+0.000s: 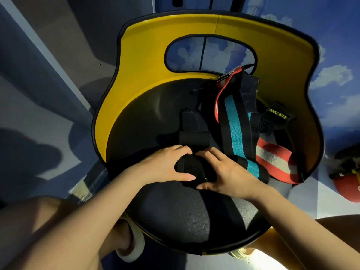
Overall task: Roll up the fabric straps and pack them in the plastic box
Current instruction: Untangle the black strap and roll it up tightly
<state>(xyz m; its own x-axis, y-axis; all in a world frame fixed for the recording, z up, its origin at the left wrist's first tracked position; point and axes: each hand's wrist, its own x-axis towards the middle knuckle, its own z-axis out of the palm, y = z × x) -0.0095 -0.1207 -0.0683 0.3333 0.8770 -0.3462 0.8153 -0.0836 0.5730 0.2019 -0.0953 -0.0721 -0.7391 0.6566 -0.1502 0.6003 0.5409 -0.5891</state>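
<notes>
Floor: blue-grey, with shadows falling across it at far left.
Knee: a bare knee (39, 217) low at left, beside the chair's front edge.
Chair: a round black seat (171, 217) with a yellow curved backrest (148, 43) that has an oval cut-out; all the straps lie on this seat.
Rolled strap: a finished black roll (193, 137) lies on the seat just beyond the fingertips of both hands, with a flat black tab (190, 119) behind it.
Left hand: the left hand (165, 165) curls round the left side of the black strap roll (190, 168), thumb pressed along its near edge, fingers over the top.
Black strap roll: sits mid-seat between the two hands, partly wound; its loose tail (229, 207) runs toward the seat's front edge.
Right hand: the right hand (224, 170) grips the roll's right side, thumb tip under it, fingers arched over it, touching the left fingertips.
Teal-striped strap: a black strap with a teal centre stripe (235, 129) lies unrolled just right of the hands, reaching back to the backrest.
Red-and-white strap: (272, 162) folded at the seat's right edge.
Labelled black strap: (276, 114) bunched near the right of the backrest.
Red object: (348, 186) on the floor at far right, too blurred to identify.
</notes>
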